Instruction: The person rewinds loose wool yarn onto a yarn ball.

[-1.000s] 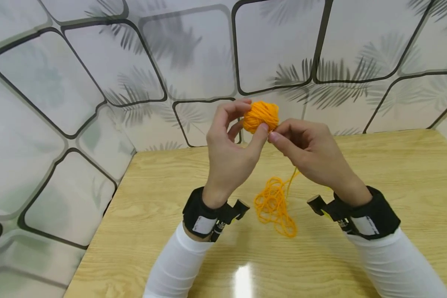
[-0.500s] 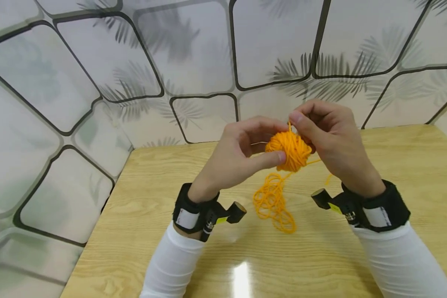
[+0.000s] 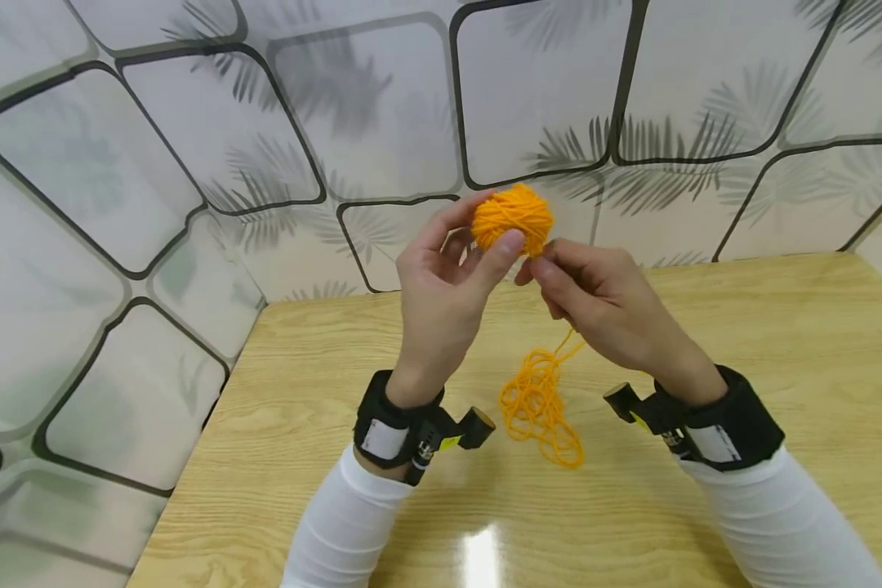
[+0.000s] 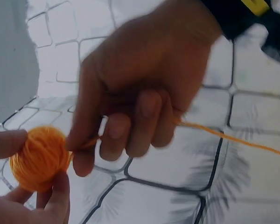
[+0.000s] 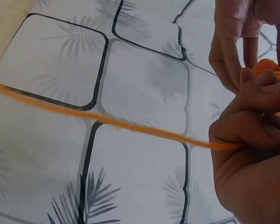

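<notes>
An orange ball of yarn (image 3: 513, 217) is held up above the far edge of the table, between the thumb and fingers of my left hand (image 3: 444, 286). Close against its lower right side, my right hand (image 3: 603, 302) pinches the yarn strand between thumb and forefinger. In the left wrist view the strand (image 4: 233, 139) leaves the curled fingers of the right hand and runs off to the right. The right wrist view shows the same strand (image 5: 130, 125) stretched out from that hand, with the ball partly hidden behind fingers.
A loose tangle of orange yarn (image 3: 540, 408) lies on the wooden table (image 3: 301, 425) below the hands, and a strand rises from it towards the right hand. A patterned wall (image 3: 382, 106) stands behind the table and along its left side.
Half a second ago the ball was lower and further right, with the right hand above it. Now the ball is up and left, and the right hand has come down to its lower right.
</notes>
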A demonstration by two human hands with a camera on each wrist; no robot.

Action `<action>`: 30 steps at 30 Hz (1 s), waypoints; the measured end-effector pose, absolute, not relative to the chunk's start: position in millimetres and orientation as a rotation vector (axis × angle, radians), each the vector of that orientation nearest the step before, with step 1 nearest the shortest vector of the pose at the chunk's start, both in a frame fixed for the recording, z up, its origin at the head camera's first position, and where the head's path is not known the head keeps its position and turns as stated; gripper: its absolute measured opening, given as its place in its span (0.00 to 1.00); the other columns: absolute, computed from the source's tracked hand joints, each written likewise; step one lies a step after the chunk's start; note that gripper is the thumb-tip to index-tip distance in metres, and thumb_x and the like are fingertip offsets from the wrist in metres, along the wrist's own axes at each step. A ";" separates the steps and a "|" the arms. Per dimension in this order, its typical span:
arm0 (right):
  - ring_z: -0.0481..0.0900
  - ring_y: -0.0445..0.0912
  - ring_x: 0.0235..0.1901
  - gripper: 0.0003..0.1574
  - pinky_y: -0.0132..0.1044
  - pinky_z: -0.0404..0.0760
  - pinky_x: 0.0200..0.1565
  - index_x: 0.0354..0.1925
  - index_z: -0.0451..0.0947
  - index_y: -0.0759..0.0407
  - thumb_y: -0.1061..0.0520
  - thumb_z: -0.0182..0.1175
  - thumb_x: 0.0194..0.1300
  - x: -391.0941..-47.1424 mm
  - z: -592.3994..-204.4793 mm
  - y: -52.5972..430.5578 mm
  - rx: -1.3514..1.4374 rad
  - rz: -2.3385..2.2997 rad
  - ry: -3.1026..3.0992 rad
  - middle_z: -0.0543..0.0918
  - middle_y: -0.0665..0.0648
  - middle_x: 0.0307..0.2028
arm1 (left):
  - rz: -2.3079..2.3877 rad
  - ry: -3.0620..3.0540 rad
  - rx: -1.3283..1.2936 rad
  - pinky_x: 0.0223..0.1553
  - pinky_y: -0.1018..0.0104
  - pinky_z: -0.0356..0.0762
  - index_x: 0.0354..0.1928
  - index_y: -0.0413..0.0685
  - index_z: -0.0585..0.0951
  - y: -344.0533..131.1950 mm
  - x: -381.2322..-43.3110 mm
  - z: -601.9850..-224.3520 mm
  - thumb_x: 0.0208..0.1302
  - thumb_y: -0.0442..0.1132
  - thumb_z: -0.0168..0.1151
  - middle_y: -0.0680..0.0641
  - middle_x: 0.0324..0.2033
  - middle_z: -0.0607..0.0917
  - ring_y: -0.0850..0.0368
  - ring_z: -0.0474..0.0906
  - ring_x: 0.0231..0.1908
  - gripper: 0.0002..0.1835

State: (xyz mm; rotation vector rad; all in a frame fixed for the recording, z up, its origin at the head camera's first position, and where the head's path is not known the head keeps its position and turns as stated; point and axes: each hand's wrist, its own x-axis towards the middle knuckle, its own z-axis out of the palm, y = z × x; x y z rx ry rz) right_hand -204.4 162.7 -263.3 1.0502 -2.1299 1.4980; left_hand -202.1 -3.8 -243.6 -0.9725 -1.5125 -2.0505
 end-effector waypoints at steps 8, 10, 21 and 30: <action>0.59 0.39 0.14 0.08 0.34 0.57 0.16 0.32 0.76 0.49 0.62 0.55 0.63 -194.2 -254.3 172.2 1.012 1.327 -2.147 0.66 0.47 0.18 | -1.666 -1.780 -0.927 0.48 0.59 0.73 0.50 0.30 0.71 0.4 -192.6 -237.1 0.56 0.29 0.61 0.38 0.47 0.73 0.51 0.73 0.45 0.19; 0.59 0.38 0.14 0.08 0.33 0.57 0.15 0.32 0.77 0.52 0.64 0.55 0.62 -193.1 -250.5 177.1 0.983 1.326 -2.086 0.66 0.48 0.18 | -1.678 -1.847 -0.991 0.45 0.59 0.75 0.50 0.30 0.71 -0.5 -191.2 -235.4 0.56 0.29 0.61 0.37 0.47 0.75 0.52 0.74 0.45 0.19; 0.60 0.39 0.12 0.06 0.32 0.57 0.13 0.31 0.76 0.68 0.69 0.52 0.63 -208.7 -249.9 184.1 0.946 1.592 -1.778 0.67 0.55 0.17 | -2.144 -1.754 -1.432 0.45 0.49 0.74 0.52 0.27 0.68 -7.8 -191.2 -237.6 0.53 0.22 0.59 0.38 0.47 0.73 0.46 0.74 0.46 0.22; 0.59 0.41 0.13 0.09 0.36 0.60 0.16 0.36 0.76 0.54 0.60 0.47 0.69 -207.3 -265.4 167.6 1.028 1.470 -2.097 0.68 0.50 0.18 | -2.014 -1.487 -1.140 0.46 0.47 0.73 0.49 0.31 0.70 -1.9 -203.4 -247.3 0.55 0.28 0.62 0.38 0.45 0.75 0.44 0.74 0.46 0.20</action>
